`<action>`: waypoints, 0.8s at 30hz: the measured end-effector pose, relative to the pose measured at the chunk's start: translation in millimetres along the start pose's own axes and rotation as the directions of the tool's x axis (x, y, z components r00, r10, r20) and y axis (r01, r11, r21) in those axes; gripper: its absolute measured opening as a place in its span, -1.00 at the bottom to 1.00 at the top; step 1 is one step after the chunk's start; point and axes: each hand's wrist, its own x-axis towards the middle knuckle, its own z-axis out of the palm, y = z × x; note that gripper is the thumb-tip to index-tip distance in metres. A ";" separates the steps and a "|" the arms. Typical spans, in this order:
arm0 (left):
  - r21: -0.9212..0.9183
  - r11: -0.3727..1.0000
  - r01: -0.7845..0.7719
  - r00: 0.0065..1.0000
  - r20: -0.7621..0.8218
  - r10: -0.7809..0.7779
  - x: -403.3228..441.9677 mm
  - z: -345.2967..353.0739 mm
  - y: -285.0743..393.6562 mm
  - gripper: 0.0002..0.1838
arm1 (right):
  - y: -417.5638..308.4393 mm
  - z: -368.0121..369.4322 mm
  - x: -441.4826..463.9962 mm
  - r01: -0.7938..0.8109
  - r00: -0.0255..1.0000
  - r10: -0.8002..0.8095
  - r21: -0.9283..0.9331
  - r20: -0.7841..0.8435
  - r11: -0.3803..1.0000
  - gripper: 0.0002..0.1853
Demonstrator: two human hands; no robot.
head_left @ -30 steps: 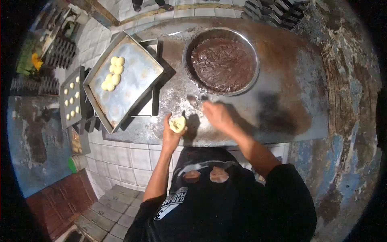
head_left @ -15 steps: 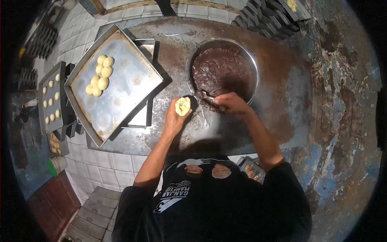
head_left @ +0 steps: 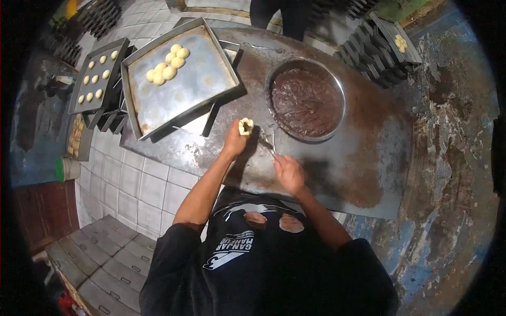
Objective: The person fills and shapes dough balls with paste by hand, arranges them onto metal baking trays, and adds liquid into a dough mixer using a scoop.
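My left hand [head_left: 235,141] is closed around a piece of pale yellow dough [head_left: 246,126], cupped open at the top with dark brown filling inside. Just right of it, my right hand [head_left: 289,173] grips the handle of a small metal utensil [head_left: 268,145], whose exact kind I cannot make out; its far end points towards the dough. Beyond my right hand stands a round metal basin [head_left: 343,102] of dark brown filling [head_left: 308,100]. Several dough balls [head_left: 169,66] lie grouped on a large metal tray [head_left: 153,108] to the left.
Another tray [head_left: 84,108] with spaced dough balls stands far left on a stack. More stacked trays [head_left: 363,55] are at the back right. A thin utensil [head_left: 266,48] lies at the table's [head_left: 363,174] far side. A person in dark trousers [head_left: 279,16] stands beyond.
My right hand has come out of the basin with the utensil and moved nearer to me. Dark filling now shows in the dough. The view has shifted, and a person's legs show more at the back.
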 end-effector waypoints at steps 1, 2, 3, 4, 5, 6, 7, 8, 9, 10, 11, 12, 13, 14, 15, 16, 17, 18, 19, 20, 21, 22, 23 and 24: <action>-0.203 0.979 -0.032 0.990 0.130 0.059 -17.0 -1.6 6.5 -0.52 | 8.5 4.6 5.8 0.044 0.992 -0.037 0.059 -0.117 0.997 -0.61; -0.397 0.917 -0.034 0.959 0.245 0.141 -36.3 -2.6 12.1 -0.45 | 15.7 10.8 12.5 0.091 0.971 -0.062 0.117 -0.233 0.989 -0.56; -0.485 0.871 0.075 0.955 0.287 0.078 -63.6 -4.7 38.0 -0.37 | 18.8 20.5 20.7 -0.053 0.975 0.144 0.455 -0.168 0.889 -0.52; -0.456 0.890 -0.018 0.938 0.301 0.174 -76.2 6.7 30.1 -0.38 | 17.0 28.1 29.4 -0.191 0.948 0.315 0.727 -0.036 0.660 -0.47; -0.402 0.915 -0.043 0.938 0.298 0.175 -94.2 9.9 40.7 -0.38 | -11.5 -4.4 34.7 -0.320 0.906 0.408 0.821 0.118 0.472 -0.45; -0.348 0.935 -0.069 0.938 0.298 0.180 -110.0 10.4 53.0 -0.38 | -22.0 -12.8 21.9 -0.310 0.906 0.409 0.831 0.111 0.461 -0.45; -0.195 0.979 -0.057 0.954 0.280 0.112 -119.3 12.0 54.9 -0.41 | -30.1 -18.4 5.2 -0.111 0.989 0.148 0.543 -0.025 0.832 -0.47; -0.191 0.979 -0.069 0.953 0.277 0.121 -125.8 14.6 53.6 -0.41 | -36.9 -25.1 -11.5 0.160 0.987 -0.157 0.125 -0.035 0.979 -0.49; -0.277 0.959 -0.066 0.961 0.243 0.136 -130.0 19.3 47.9 -0.44 | -45.9 -34.9 -28.5 0.321 0.947 -0.311 0.192 -0.083 0.927 -0.54; -0.363 0.930 -0.064 0.968 0.204 0.146 -136.5 20.8 49.6 -0.47 | -47.4 -43.3 -40.4 0.335 0.942 -0.324 0.187 -0.087 0.924 -0.54; -0.365 0.928 -0.074 0.970 0.188 0.151 -143.2 22.0 50.6 -0.47 | -46.3 -51.7 -51.2 0.164 0.981 -0.113 0.377 -0.156 0.911 -0.56; -0.454 0.890 0.048 0.955 0.283 0.092 -153.3 19.2 60.9 -0.54 | -46.4 -55.4 -60.1 0.003 0.979 0.114 0.565 -0.171 0.825 -0.57; -0.521 0.835 0.176 0.923 0.382 0.044 -163.4 16.4 70.1 -0.60 | -46.4 -52.4 -62.7 0.121 0.949 0.071 0.561 -0.308 0.819 -0.59; -0.562 0.769 0.304 0.874 0.485 0.009 -172.0 14.5 77.3 -0.66 | -46.0 -46.8 -66.2 0.130 0.948 0.067 0.568 -0.313 0.812 -0.59; -0.551 0.778 0.301 0.874 0.486 0.006 -180.3 17.0 79.9 -0.66 | -52.7 -47.7 -69.9 0.109 0.963 0.042 0.526 -0.267 0.843 -0.60; -0.549 0.817 0.178 0.935 0.354 0.035 -188.5 21.8 83.5 -0.66 | -58.1 -50.1 -73.8 0.090 0.975 0.021 0.480 -0.220 0.872 -0.62; -0.530 0.847 0.050 0.974 0.212 0.075 -194.7 25.8 87.0 -0.64 | -62.5 -54.8 -78.9 0.032 0.966 0.089 0.450 -0.244 0.892 -0.65; -0.492 0.868 -0.071 0.991 0.066 0.119 -200.8 26.4 87.6 -0.60 | -57.7 -45.2 -78.5 0.037 0.965 0.088 0.458 -0.247 0.888 -0.65; -0.371 0.916 -0.153 0.984 0.024 0.174 -199.8 23.8 77.6 -0.55 | -52.4 -29.5 -75.3 -0.064 0.962 0.238 0.738 -0.133 0.671 -0.64; -0.239 0.944 -0.226 0.973 -0.017 0.228 -199.0 21.4 67.1 -0.49 | -47.7 -13.6 -73.3 -0.163 0.941 0.337 0.918 0.034 0.363 -0.63; -0.219 0.917 -0.334 0.941 -0.020 0.338 -201.0 18.0 65.9 -0.45 | -51.9 -10.7 -70.7 -0.113 0.950 0.308 0.978 0.055 0.175 -0.61; -0.115 0.914 -0.389 0.920 -0.006 0.391 -211.3 6.0 75.2 -0.38 | -54.7 -14.0 -67.5 -0.121 0.973 0.191 0.991 0.131 -0.064 -0.63; -0.010 0.897 -0.443 0.897 0.009 0.443 -221.9 -6.3 85.1 -0.27 | -51.3 -17.3 -62.5 -0.237 0.965 0.102 0.971 0.240 -0.039 -0.68; 0.004 0.901 -0.434 0.901 -0.007 0.434 -231.2 -20.8 91.3 -0.27 | -48.7 -19.9 -55.6 -0.345 0.939 0.013 0.939 0.344 -0.001 -0.72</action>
